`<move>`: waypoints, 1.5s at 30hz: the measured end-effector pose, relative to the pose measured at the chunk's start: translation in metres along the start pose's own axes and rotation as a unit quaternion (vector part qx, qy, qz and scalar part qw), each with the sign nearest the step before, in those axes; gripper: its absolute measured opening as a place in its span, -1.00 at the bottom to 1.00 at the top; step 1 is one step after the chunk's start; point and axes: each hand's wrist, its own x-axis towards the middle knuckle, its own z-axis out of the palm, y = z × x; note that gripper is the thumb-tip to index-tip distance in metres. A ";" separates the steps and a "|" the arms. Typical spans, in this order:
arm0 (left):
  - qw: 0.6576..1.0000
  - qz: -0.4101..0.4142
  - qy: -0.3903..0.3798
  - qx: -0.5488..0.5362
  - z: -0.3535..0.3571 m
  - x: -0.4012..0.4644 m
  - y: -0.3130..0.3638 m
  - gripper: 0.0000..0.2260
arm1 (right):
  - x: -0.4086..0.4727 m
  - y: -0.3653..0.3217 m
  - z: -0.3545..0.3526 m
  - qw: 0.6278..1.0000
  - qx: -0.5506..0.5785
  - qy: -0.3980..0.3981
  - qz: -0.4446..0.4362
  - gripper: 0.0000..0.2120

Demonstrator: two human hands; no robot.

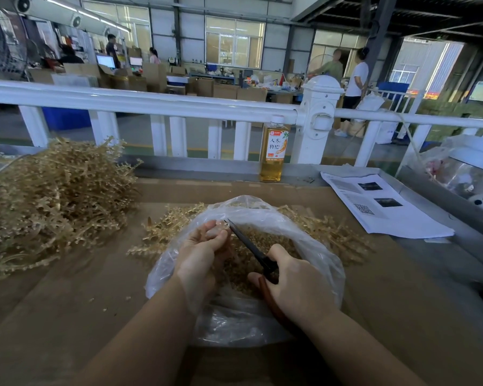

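Our left hand (pixel 200 249) pinched a small pale plastic piece (pixel 220 226) over the clear plastic bag (pixel 314 242), right hand (pixel 297 278) curled round black-bladed, brown-handled scissors (pixel 248 243); we judged the tips could nick fingertips if the piece slipped.

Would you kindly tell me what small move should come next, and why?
Probably squeeze the scissors shut: the right hand grips their handles, the blade tips meet the small piece pinched by the left hand, and the open bag lies beneath to catch the cut.
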 end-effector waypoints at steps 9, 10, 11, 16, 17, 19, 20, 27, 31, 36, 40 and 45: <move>0.999 -0.038 0.015 0.018 0.005 -0.002 0.005 -0.97 | -0.002 -0.002 -0.003 1.000 -0.001 -0.004 -0.010 -0.71; 0.998 -0.051 0.021 0.008 0.006 -0.003 0.007 -0.98 | -0.002 -0.003 -0.003 1.000 0.004 -0.003 -0.008 -0.71; 0.998 -0.065 0.027 -0.002 0.007 -0.004 0.009 -0.98 | -0.002 -0.003 -0.003 1.000 0.010 0.001 -0.007 -0.71; 0.995 -0.101 0.004 -0.008 0.010 -0.004 0.010 -0.95 | -0.002 -0.006 -0.001 0.998 0.044 0.040 -0.018 -0.72; 0.995 -0.101 -0.001 -0.010 0.009 -0.003 0.009 -0.95 | -0.002 -0.006 0.000 0.997 0.048 0.046 -0.024 -0.72; 0.995 -0.097 -0.008 -0.017 0.007 -0.003 0.008 -0.94 | -0.001 -0.007 0.001 0.998 0.038 0.043 -0.031 -0.71; 0.995 -0.095 -0.010 -0.019 0.007 -0.003 0.008 -0.93 | 0.000 -0.007 0.002 0.999 0.025 0.036 -0.032 -0.70; 0.993 -0.116 0.023 0.005 0.006 0.002 0.010 -0.84 | -0.002 -0.006 0.006 0.999 0.011 0.022 -0.040 -0.70; 0.991 -0.128 0.009 0.023 0.002 0.004 0.011 -0.87 | 0.001 -0.009 0.009 0.998 0.011 0.022 -0.051 -0.71; 0.988 -0.150 -0.014 0.045 0.002 0.004 0.012 -0.87 | 0.004 -0.013 0.014 0.998 0.012 0.033 -0.051 -0.67; 0.987 -0.152 -0.035 0.048 0.002 0.004 0.010 -0.83 | 0.006 -0.016 0.016 0.998 0.013 0.034 -0.053 -0.67; 0.987 -0.147 -0.052 0.048 0.000 0.007 0.008 -0.85 | 0.006 -0.017 0.015 0.998 0.003 0.032 -0.059 -0.65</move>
